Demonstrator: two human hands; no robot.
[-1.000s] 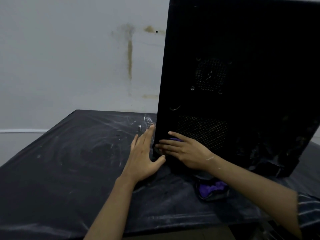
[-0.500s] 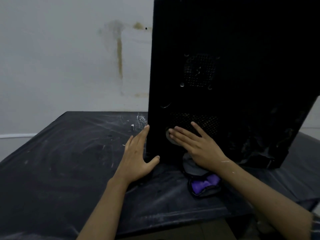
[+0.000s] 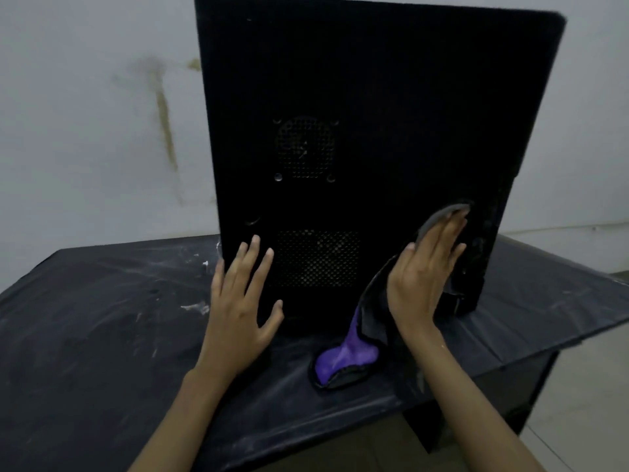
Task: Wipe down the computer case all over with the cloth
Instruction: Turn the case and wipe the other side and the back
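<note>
The right hand [image 3: 423, 277], grip released and fingers flat, presses the grey-and-purple cloth [image 3: 371, 318] against the computer case [image 3: 374, 131] at its 4 o'clock area. The left hand [image 3: 240, 301], grip released, braces the panel at 7 o'clock. The case stands upright on the table [image 3: 102, 318]. Half a second ago the cloth was at the panel's lower left.

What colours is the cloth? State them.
Grey where it is pressed on the case, purple on the end trailing onto the table: cloth, head view.
</note>
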